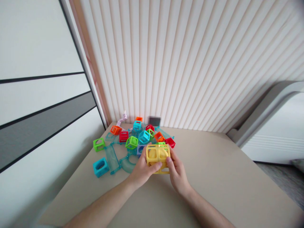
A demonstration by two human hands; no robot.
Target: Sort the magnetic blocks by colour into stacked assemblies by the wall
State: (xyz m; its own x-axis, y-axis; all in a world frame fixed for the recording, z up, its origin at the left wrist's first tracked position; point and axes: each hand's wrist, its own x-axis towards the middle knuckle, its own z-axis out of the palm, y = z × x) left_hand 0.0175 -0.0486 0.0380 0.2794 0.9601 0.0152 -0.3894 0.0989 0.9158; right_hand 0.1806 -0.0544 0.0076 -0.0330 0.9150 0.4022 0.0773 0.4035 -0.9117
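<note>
The fingers of the left hand (142, 169) are curling closed around the left and lower side of a yellow block (158, 157), the thumb pressing against its front face near the bottom edge, while the fingers of the right hand (177, 172) are wrapping around its right side, the thumb lying on the front lower corner. Both hands are gripping the block between them, holding it just above the beige table (213, 177), near the table's middle and a little to the left. The block is showing two open window faces side by side, as if two hollow cubes are joined. Just behind it, touching or nearly touching, a heap of smaller hollow cubes is lying: a red cube (170, 142), an orange cube (158, 136), a light blue cube (143, 136) and a green cube (131, 142). Clear teal track pieces (112, 158) are spreading under and to the left of the heap. Farther left, well apart from the hands, a lone green cube (98, 144) and a blue cube (100, 167) are sitting near the table's edge. A ribbed white wall (190, 63) is rising behind the table.
</note>
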